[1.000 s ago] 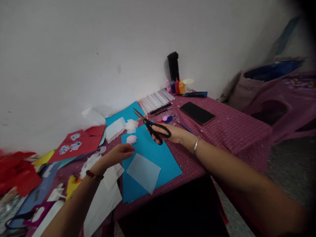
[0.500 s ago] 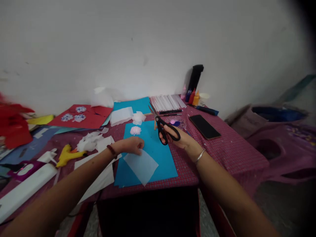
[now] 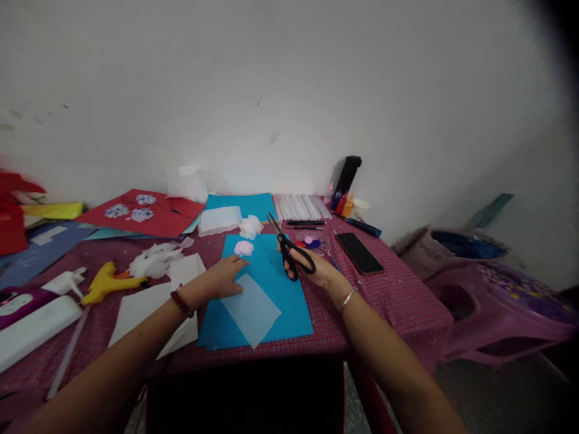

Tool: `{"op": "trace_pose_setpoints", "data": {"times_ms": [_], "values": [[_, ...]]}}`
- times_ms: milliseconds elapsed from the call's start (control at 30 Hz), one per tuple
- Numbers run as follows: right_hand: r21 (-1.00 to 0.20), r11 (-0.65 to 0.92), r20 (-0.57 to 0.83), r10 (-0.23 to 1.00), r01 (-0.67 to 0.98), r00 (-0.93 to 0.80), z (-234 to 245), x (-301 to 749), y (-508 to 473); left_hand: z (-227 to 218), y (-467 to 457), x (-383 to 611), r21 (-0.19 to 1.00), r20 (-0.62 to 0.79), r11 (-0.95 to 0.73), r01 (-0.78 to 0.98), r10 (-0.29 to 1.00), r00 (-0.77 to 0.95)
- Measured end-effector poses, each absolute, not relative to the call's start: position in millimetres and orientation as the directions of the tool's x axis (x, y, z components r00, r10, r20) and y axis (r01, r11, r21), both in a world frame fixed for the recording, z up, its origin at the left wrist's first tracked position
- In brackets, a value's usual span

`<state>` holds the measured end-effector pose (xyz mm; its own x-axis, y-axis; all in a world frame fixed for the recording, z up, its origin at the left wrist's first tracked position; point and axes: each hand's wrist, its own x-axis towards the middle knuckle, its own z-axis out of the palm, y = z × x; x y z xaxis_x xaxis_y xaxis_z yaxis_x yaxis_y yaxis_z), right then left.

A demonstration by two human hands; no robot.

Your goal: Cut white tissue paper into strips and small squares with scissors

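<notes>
My left hand (image 3: 225,276) is over the left part of a blue sheet (image 3: 280,301), its thumb and fingers apart with nothing between them. Its fingertips are just below a small pale pink crumpled paper flower (image 3: 243,248). A square of thin white paper (image 3: 252,313) lies on the blue sheet beside the thumb. My right hand (image 3: 320,270) grips black-handled scissors (image 3: 284,242) above the sheet's right edge, their blades pointing up and away from me. Near this hand are red, pink and dark blue paint blobs (image 3: 312,242).
A phone (image 3: 359,253), markers (image 3: 306,222), white strips (image 3: 301,207) and paint bottles (image 3: 347,206) are on the right. To the left are a yellow glue gun (image 3: 106,283), crumpled white tissue (image 3: 156,260) and a red sheet (image 3: 176,224) with white-and-blue flowers. A purple plastic stool (image 3: 506,313) stands beyond the table.
My left hand has let go of the white square, opened and moved toward the pink flower. My right hand still holds the scissors. The view has shifted slightly.
</notes>
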<state>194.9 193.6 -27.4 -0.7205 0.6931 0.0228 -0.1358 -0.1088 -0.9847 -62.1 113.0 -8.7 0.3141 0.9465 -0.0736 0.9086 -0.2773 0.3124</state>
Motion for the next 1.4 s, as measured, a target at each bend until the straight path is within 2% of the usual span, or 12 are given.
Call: {"op": "trace_pose_setpoints", "data": {"times_ms": [433, 933, 1200, 1400], "values": [[-0.979, -0.061, 0.103, 0.681, -0.196, -0.725, -21, 199, 192, -9, 126, -59, 0.23, -0.207, -0.269, 0.935, 0.926, 0.317], [-0.981, -0.071, 0.082, 0.693, -0.181, -0.716, -23, 197, 193, -9, 128, -63, 0.18, -0.277, -0.241, 0.954, 0.918, 0.284], [-0.983, -0.051, 0.092, 0.701, -0.178, -0.708, -25, 198, 194, -13, 130, -67, 0.292, -0.26, -0.223, 0.93, 0.917, 0.302], [-0.983, -0.033, 0.107, 0.702, -0.183, -0.704, -21, 200, 192, 19, 120, -82, 0.501, -0.216, -0.169, 0.848, 0.925, 0.312]]}}
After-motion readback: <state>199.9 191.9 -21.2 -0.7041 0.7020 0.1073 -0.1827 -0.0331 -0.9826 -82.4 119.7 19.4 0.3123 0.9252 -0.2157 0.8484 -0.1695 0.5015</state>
